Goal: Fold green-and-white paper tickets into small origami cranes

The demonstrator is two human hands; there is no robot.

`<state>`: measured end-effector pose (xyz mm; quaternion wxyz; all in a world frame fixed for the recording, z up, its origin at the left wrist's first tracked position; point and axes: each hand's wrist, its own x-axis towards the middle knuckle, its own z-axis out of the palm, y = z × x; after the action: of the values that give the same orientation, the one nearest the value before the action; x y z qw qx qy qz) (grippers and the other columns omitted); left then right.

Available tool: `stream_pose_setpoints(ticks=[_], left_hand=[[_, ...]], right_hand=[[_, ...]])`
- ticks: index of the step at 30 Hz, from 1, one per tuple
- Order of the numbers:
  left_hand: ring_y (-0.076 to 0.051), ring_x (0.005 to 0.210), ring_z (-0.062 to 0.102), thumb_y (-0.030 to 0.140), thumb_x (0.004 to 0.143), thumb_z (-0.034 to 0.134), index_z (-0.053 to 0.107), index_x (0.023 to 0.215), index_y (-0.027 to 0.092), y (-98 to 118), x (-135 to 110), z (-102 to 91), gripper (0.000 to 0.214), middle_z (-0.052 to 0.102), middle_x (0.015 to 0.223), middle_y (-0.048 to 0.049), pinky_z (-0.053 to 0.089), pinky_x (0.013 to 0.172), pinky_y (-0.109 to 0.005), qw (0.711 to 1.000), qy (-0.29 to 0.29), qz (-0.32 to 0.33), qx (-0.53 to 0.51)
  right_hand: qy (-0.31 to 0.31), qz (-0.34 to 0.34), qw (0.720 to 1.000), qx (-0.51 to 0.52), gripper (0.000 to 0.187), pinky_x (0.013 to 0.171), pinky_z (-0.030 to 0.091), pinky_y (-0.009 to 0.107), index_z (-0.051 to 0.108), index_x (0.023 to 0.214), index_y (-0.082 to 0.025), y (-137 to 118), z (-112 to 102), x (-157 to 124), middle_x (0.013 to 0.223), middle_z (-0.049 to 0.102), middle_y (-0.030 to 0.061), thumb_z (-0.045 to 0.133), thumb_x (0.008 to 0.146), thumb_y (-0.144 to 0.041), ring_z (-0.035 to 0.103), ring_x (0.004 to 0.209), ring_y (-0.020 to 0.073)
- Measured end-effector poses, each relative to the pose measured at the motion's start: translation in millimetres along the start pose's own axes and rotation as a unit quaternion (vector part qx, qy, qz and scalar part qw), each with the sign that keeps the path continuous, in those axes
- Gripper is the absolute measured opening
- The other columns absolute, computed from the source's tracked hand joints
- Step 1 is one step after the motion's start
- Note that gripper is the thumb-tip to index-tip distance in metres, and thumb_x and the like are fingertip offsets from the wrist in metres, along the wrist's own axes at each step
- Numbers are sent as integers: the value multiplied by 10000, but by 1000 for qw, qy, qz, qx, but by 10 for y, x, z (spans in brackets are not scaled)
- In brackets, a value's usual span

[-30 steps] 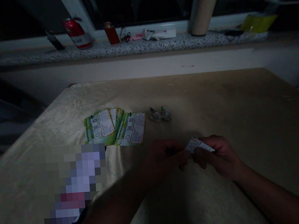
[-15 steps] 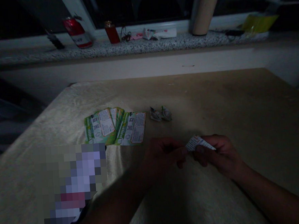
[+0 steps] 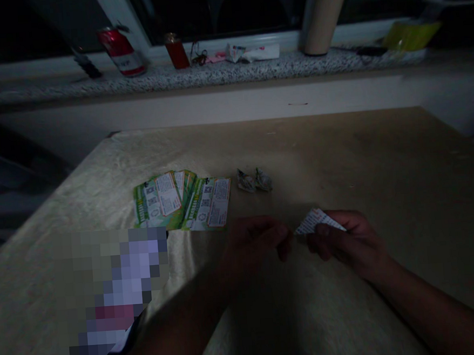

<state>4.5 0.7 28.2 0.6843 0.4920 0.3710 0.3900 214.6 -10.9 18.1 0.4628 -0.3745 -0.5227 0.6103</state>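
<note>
A small folded paper [image 3: 315,220] with printed text forms a flat triangle, held between the thumb and fingers of my right hand [image 3: 347,237]. Its pointed left corner faces my left hand [image 3: 261,238], whose thumb and fingers are curled together just beside that corner. A narrow gap seems to lie between them, and I see nothing in the left fingers. Beyond the hands, two small folded paper pieces [image 3: 246,181] sit side by side on the table. Left of them lie several green and white printed leaflets [image 3: 206,204], partly fanned over one another.
A pixelated phone-like object [image 3: 133,282] lies beside my left forearm on the pale table [image 3: 381,156]. Along the granite sill [image 3: 214,77] stand a red can [image 3: 121,51], a red lighter-like item [image 3: 177,51], crumpled wrappers [image 3: 252,53], a cardboard tube [image 3: 325,17] and a yellow item [image 3: 411,35].
My left hand has drawn slightly left, away from the paper's corner. The right hand with the folded paper has shifted a little right and up.
</note>
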Motion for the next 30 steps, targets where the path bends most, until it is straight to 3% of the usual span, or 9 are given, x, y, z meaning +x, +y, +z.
stream_pose_setpoints(ticks=[5, 11, 20, 26, 30], left_hand=[[-96, 569, 494, 347, 891, 674, 667, 674, 149, -37, -46, 41, 294, 574, 603, 18, 394, 574, -223, 999, -24, 1, 45], [-98, 618, 452, 321, 911, 667, 668, 725, 157, -20, -114, 42, 248, 543, 651, 28, 356, 587, -222, 993, -9, 71, 96], [-93, 588, 454, 348, 954, 625, 678, 735, 143, -23, -65, 42, 304, 558, 635, 24, 367, 589, -222, 988, -60, 75, 119], [-105, 597, 452, 437, 934, 655, 659, 727, 133, -70, -64, 4, 367, 535, 628, 14, 348, 574, -235, 995, -39, 46, 75], [-123, 656, 510, 475, 967, 605, 711, 854, 114, -75, -53, 53, 393, 631, 727, -39, 390, 626, -255, 992, -107, 37, 58]], right_hand=[[-30, -10, 999, -6, 378, 498, 382, 249, 691, 681, -144, 20, 3, -10, 520, 577, 2, 677, 949, -410, 511, 492, 115], [-43, 5, 999, 14, 376, 503, 396, 240, 695, 707, -146, 19, 2, -20, 526, 587, -1, 678, 950, -433, 519, 493, 111], [-84, -15, 996, -38, 390, 509, 407, 236, 718, 731, -135, 34, -5, -15, 560, 595, 9, 661, 961, -446, 519, 512, 112], [-110, -23, 993, -20, 401, 517, 410, 248, 730, 728, -139, 30, -28, -9, 554, 604, 13, 623, 990, -423, 530, 523, 122], [-139, -18, 989, -35, 413, 529, 425, 235, 719, 704, -132, 57, -38, -5, 548, 609, 11, 616, 1001, -400, 547, 532, 113]])
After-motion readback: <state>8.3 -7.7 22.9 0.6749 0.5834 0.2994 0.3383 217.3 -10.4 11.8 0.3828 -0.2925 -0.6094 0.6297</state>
